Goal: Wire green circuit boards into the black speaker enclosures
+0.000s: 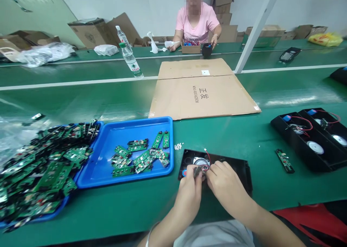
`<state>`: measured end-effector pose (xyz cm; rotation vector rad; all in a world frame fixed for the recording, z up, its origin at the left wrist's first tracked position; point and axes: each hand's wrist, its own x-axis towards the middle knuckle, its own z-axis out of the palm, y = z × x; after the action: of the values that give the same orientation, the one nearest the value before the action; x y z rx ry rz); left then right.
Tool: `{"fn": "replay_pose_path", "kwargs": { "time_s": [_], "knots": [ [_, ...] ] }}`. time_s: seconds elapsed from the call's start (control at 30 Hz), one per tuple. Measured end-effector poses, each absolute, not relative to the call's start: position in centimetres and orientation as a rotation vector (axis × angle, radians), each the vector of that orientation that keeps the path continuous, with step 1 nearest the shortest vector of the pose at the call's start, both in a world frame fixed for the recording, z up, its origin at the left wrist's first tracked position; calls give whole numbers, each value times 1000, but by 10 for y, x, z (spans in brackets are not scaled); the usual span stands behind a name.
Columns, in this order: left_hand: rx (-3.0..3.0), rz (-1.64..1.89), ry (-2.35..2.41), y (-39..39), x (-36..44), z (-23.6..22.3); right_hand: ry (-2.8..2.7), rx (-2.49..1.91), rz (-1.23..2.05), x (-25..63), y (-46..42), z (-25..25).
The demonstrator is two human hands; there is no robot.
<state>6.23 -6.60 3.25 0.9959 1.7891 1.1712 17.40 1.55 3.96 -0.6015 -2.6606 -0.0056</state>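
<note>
A black speaker housing (238,167) lies on the green bench in front of me, with a round metal speaker (201,161) and red wires inside it. My left hand (189,191) is closed in a pinch over the housing, gripping a small part by the speaker. My right hand (225,182) is closed too, its fingertips pinching the red wires beside the speaker. What the small part is, I cannot make out.
A blue tray (108,167) with several green circuit boards sits to the left, beside a larger heap of boards (40,167). Two finished black housings (311,138) and a loose board (284,160) lie right. Flat cardboard (200,89) and a water bottle (131,60) lie beyond; a person in pink sits opposite.
</note>
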Motion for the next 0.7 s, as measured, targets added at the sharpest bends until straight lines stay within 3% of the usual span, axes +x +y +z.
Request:
{"fn": "replay_pose_path", "kwargs": {
  "time_s": [0.4, 0.6, 0.7],
  "knots": [
    [939, 1192, 1695, -59, 57, 41, -2638, -487, 90, 184, 21, 33],
    [938, 1172, 1584, -62, 54, 42, -2476, -687, 505, 189, 26, 23],
    [1027, 1170, 1522, -65, 51, 44, -2488, -673, 559, 189, 31, 21]
  ]
}}
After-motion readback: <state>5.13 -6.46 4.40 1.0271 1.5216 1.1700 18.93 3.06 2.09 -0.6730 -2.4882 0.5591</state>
